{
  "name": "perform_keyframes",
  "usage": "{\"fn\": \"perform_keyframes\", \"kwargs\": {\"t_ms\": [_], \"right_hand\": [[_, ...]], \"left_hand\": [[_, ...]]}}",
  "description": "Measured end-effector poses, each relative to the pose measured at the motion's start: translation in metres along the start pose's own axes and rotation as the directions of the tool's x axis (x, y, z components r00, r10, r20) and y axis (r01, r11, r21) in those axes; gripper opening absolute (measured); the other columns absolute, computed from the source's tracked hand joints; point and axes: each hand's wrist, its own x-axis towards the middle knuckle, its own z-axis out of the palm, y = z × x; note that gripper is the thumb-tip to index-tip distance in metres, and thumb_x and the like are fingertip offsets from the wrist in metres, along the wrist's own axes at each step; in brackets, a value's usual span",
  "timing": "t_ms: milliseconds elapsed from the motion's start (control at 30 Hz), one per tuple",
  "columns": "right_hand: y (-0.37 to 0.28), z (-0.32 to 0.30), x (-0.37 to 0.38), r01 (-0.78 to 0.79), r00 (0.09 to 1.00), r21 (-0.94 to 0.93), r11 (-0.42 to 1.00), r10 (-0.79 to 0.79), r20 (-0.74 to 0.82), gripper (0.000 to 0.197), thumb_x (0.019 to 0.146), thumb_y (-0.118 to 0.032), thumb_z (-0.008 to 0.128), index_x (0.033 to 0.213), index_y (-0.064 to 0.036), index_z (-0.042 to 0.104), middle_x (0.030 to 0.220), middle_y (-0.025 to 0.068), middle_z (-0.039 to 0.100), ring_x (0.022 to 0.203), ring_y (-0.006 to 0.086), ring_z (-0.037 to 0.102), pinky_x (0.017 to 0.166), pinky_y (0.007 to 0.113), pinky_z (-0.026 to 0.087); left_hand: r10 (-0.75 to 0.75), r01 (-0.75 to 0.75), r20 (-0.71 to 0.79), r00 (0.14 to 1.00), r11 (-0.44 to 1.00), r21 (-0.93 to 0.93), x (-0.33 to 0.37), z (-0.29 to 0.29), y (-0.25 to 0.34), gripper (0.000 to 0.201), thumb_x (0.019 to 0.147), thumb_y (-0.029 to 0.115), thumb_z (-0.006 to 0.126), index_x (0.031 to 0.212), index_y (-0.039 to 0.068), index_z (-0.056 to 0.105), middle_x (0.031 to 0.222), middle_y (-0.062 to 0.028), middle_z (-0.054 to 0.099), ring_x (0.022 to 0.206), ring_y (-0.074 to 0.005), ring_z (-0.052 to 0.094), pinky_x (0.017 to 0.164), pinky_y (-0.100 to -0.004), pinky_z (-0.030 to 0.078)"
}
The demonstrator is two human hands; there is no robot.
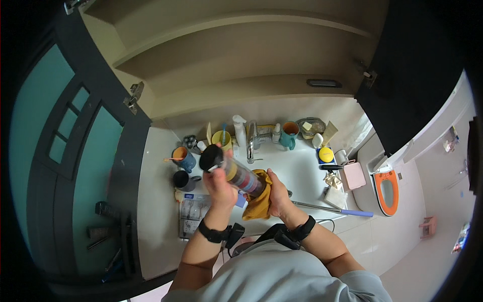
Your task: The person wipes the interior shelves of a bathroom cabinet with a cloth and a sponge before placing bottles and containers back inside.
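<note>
A clear cylindrical container (240, 176) with a black lid is held tilted above the front of the sink counter. Bands of yellow, red and dark colour show through its wall; what they are I cannot make out. My left hand (221, 191) grips it just below the lid. At the container's lower end, my right hand (278, 194) presses a mustard-yellow cloth (258, 206) against it, and the cloth hangs down in folds. The fingers of my right hand are partly hidden behind the cloth.
Around the white basin (297, 173) stand a faucet (251, 143), a white pump bottle (239, 128), a teal mug (289, 135), a blue mug (185, 160) and a dark mug (184, 181). A rod with a purple handle (356, 213) crosses the front edge. Above is an open cabinet (241, 55).
</note>
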Motion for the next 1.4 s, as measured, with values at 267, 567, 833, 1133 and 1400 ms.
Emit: {"fn": "perform_keyframes", "kwargs": {"t_ms": [267,567,833,1133,1400], "right_hand": [[-0.017,-0.024,0.014,0.175,0.984,0.043,0.984,-0.175,-0.015,0.045,0.089,-0.044,0.033,0.106,-0.0056,0.048,0.088,0.0115,0.057,0.073,0.0231,0.056,0.064,0.035,0.049],[-0.001,-0.007,-0.005,0.337,0.933,0.276,0.9,-0.359,0.031,0.039,0.087,-0.041,0.039,0.092,-0.0054,0.053,0.088,0.0091,0.059,0.081,0.0228,0.056,0.075,0.037,0.045],[-0.037,-0.011,-0.011,0.023,0.995,-0.098,0.995,-0.013,0.103,0.042,0.086,-0.04,0.042,0.097,-0.0021,0.056,0.086,0.0073,0.061,0.068,0.0215,0.058,0.064,0.03,0.048],[-0.013,0.031,-0.002,0.709,0.698,-0.537,0.458,-0.567,0.438,0.027,0.093,-0.02,0.036,0.098,0.0011,0.051,0.086,0.0072,0.055,0.078,0.0124,0.047,0.073,0.026,0.04],[0.006,-0.014,0.001,0.699,0.654,-0.708,0.104,-0.492,0.574,0.032,0.09,-0.022,0.045,0.115,-0.0013,0.041,0.097,0.0134,0.055,0.086,0.0247,0.056,0.074,0.033,0.045]], "left_hand": [[-0.078,0.067,0.198,0.977,0.996,0.059,0.006,-0.016,0.0,0.072,0.084,0.032,0.056,0.137,0.013,0.012,0.124,-0.0101,0.042,0.113,-0.0236,0.044,0.1,-0.0382,0.028],[-0.21,0.166,-0.161,0.964,0.954,-0.248,0.001,-0.001,0.003,0.043,0.079,0.031,0.064,0.109,0.014,0.04,0.102,-0.0031,0.048,0.089,-0.019,0.049,0.086,-0.0397,0.043],[-0.012,0.017,0.146,0.989,0.999,-0.037,-0.001,-0.018,0.005,0.06,0.074,0.038,0.068,0.117,0.008,0.04,0.102,-0.0067,0.056,0.098,-0.0226,0.053,0.094,-0.0411,0.039],[0.091,-0.207,0.311,0.946,0.908,0.363,-0.032,-0.009,-0.015,0.051,0.078,0.027,0.062,0.113,0.003,0.035,0.105,-0.0132,0.052,0.112,-0.0258,0.045,0.095,-0.0371,0.034],[0.07,-0.051,-0.416,0.907,0.997,0.055,0.01,-0.01,0.02,0.035,0.087,0.011,0.052,0.116,0.007,0.034,0.11,-0.014,0.051,0.099,-0.0201,0.051,0.088,-0.0295,0.039]]}}
